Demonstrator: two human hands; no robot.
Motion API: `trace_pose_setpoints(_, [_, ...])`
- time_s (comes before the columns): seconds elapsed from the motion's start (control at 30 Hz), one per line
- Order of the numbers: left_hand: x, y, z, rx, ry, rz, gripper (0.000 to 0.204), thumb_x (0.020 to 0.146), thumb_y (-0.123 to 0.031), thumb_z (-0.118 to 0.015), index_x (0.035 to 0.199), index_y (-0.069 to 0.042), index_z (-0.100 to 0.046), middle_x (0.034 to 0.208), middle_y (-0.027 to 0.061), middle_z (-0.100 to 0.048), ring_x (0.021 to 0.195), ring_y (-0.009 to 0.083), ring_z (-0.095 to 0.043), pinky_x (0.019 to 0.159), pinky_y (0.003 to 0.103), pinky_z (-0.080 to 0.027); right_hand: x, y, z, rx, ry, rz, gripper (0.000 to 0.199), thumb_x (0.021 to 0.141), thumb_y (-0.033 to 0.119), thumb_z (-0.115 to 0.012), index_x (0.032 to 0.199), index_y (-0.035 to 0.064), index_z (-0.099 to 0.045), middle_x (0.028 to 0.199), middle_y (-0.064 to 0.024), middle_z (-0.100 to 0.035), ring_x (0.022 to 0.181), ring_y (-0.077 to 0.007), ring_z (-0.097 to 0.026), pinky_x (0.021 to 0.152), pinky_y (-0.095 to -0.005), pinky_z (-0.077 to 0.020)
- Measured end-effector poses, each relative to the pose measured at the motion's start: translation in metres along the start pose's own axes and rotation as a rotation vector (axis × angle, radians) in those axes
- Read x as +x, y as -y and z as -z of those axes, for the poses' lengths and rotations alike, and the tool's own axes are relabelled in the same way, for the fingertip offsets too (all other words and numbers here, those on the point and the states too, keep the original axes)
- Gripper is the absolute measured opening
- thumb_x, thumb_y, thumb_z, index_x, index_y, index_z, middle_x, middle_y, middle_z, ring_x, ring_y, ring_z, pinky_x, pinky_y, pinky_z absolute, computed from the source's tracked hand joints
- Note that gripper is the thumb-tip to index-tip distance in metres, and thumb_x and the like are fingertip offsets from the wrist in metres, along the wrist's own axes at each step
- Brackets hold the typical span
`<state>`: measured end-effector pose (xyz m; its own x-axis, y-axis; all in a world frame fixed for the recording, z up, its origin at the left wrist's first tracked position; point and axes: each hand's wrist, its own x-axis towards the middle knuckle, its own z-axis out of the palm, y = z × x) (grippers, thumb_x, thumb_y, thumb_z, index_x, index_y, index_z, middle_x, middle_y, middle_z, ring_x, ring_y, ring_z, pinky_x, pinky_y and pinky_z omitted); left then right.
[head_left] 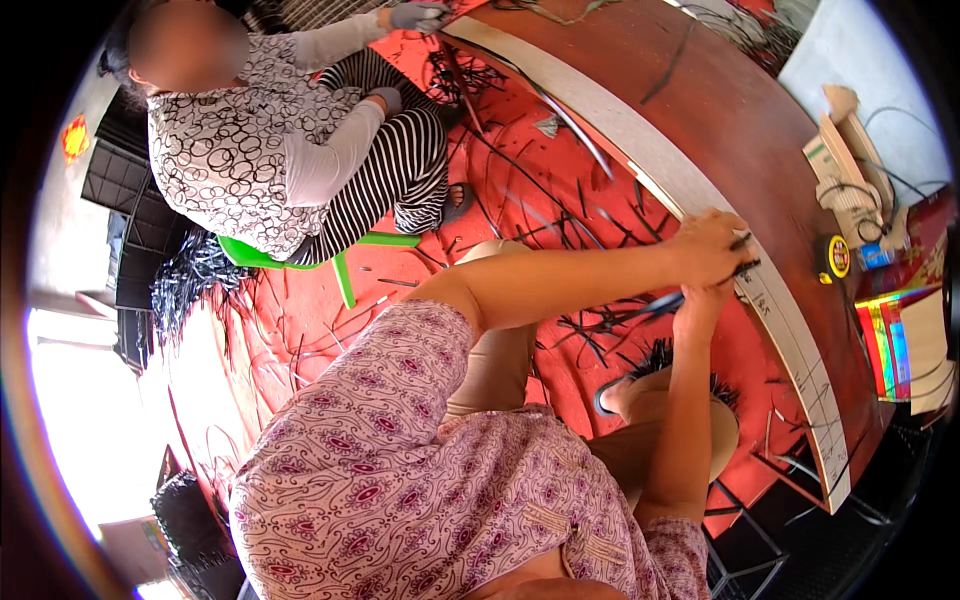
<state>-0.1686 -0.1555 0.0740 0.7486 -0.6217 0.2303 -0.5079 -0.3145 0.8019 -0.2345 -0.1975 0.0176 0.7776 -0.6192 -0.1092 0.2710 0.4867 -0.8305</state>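
Note:
My two hands meet at the edge of the reddish-brown table, over a long pale board with handwritten marks. My left hand is on top, its fingers closed on thin black strips whose ends stick out past the knuckles. Just below and touching it, my right hand is closed around dark strips that trail off to the left, blurred. The fingers partly hide how the strips run between the hands.
On the table are a yellow-and-black tape measure, torn cardboard and a shiny colourful package. Many black strips litter the red floor covering. At the upper left a gloved co-worker sits on a green stool.

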Motion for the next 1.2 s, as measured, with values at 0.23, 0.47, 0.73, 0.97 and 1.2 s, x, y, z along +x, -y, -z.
trace_pose_setpoints(0.23, [0.000,0.013,0.081,-0.227,0.377,-0.067,0.078,0.087,-0.063,-0.047,0.132,0.000,-0.049,0.144,0.0209,-0.037,0.136,0.0339,-0.029,0.113,0.042,-0.021,-0.012,0.042,-0.006,-0.566,0.464,-0.413,0.025,0.084,0.023,-0.060,0.101,0.0035,-0.062,0.076,-0.0031,-0.063,0.063,-0.0091,-0.057,0.058,-0.0231,-0.0434])
trace_pose_setpoints(0.47, [-0.074,0.136,0.272,0.730,-0.611,-0.097,0.100,0.054,-0.041,-0.088,0.134,-0.004,-0.040,0.125,0.0141,-0.045,0.115,0.0293,-0.046,0.095,0.043,-0.041,-0.083,0.011,-0.033,-0.838,1.349,-1.271,0.023,0.074,0.026,-0.067,0.081,0.0042,-0.065,0.069,-0.0016,-0.061,0.062,-0.0099,-0.055,0.057,-0.0259,-0.0419])
trace_pose_setpoints(0.73, [0.002,0.213,0.305,1.224,-0.347,-0.242,0.072,0.072,-0.054,-0.069,0.128,-0.012,-0.051,0.137,0.0108,-0.044,0.129,0.0268,-0.037,0.103,0.048,-0.027,-0.080,0.015,-0.066,-0.579,1.180,-1.146,0.029,0.083,0.032,-0.058,0.081,0.0029,-0.059,0.066,-0.0034,-0.059,0.063,-0.0120,-0.055,0.059,-0.0265,-0.0411])
trace_pose_setpoints(0.97, [0.017,0.242,0.322,1.045,-0.233,-0.452,0.023,0.087,-0.026,-0.061,0.101,-0.009,-0.067,0.116,0.0059,-0.062,0.119,0.0250,-0.050,0.099,0.043,-0.034,-0.075,0.015,-0.077,-0.964,1.194,-0.628,0.042,0.087,0.039,-0.057,0.067,0.0020,-0.056,0.068,-0.0101,-0.058,0.067,-0.0227,-0.057,0.063,-0.0355,-0.0400])
trace_pose_setpoints(1.2, [-0.003,0.165,0.286,0.450,-0.236,0.063,0.038,0.095,-0.035,-0.053,0.095,0.002,-0.063,0.068,0.0166,-0.062,0.061,0.0258,-0.060,0.059,0.034,-0.047,-0.079,0.016,-0.058,-0.284,0.960,-0.728,0.039,0.092,0.033,-0.056,0.069,0.0023,-0.050,0.082,-0.0128,-0.065,0.080,-0.0189,-0.062,0.069,-0.0334,-0.0459])
